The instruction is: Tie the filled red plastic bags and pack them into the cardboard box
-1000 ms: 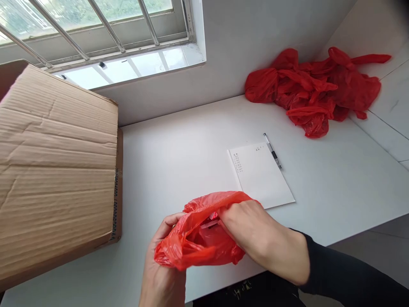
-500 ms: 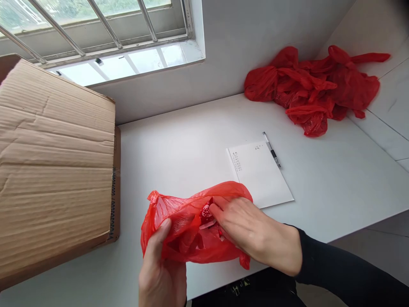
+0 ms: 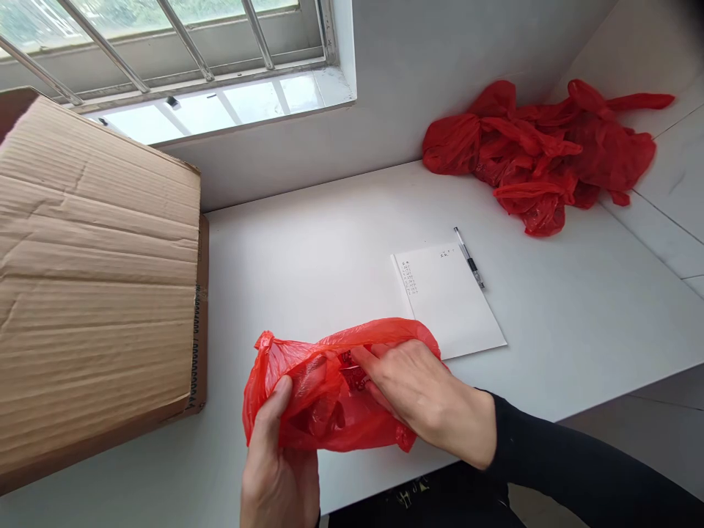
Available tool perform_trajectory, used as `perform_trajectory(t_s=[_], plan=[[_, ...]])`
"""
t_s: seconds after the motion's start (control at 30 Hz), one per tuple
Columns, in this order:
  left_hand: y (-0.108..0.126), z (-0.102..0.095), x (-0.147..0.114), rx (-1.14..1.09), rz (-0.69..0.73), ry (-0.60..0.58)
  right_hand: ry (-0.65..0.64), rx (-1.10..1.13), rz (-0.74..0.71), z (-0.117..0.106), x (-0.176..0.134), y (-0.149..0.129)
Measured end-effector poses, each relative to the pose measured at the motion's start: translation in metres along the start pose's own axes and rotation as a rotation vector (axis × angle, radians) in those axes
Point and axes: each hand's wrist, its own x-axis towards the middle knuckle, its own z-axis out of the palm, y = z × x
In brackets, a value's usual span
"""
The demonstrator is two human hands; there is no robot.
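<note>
A thin red plastic bag (image 3: 316, 396) is held with its mouth open above the front of the table. My left hand (image 3: 275, 455) is closed on the bag's left side, thumb on the near edge and fingers behind the plastic. My right hand (image 3: 418, 381) reaches into the mouth from the right, fingers curled together and fingertips mostly hidden. Beside those fingers, a small dark-red printed packet (image 3: 355, 378) shows inside the bag. Whether the fingers pinch this packet or another thing, I cannot make out.
At the left stands a large cardboard box (image 3: 104, 264) with a raised flap. A white sheet of paper (image 3: 451, 308) with handwriting lies behind the bag, a pen (image 3: 469, 258) along its right edge. Several crumpled red bags (image 3: 539, 147) sit in the far right corner of the white table (image 3: 297, 257).
My right hand has shifted slightly left within the bag. The packet with a round white print is now mostly out of sight, and a dark-red printed one shows there. My left hand keeps its hold.
</note>
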Motion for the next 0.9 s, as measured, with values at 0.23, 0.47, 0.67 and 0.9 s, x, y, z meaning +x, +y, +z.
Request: perform_trajectory(t_s=[0.23, 0.47, 0.67, 0.9], plan=[[-0.003, 0.0, 0.001, 0.028, -0.024, 0.001, -0.067, -0.135, 0.016, -0.015, 0.003, -0.015], [-0.004, -0.004, -0.001, 0.015, -0.036, 0.032, -0.177, 0.02, 0.033, -0.038, -0.004, -0.016], [-0.008, -0.006, -0.001, 0.012, -0.029, 0.036, -0.05, -0.056, 0.079, -0.038, -0.024, -0.005], [-0.008, -0.004, -0.003, 0.017, -0.008, -0.03, -0.025, 0.007, -0.008, -0.033, -0.024, -0.011]])
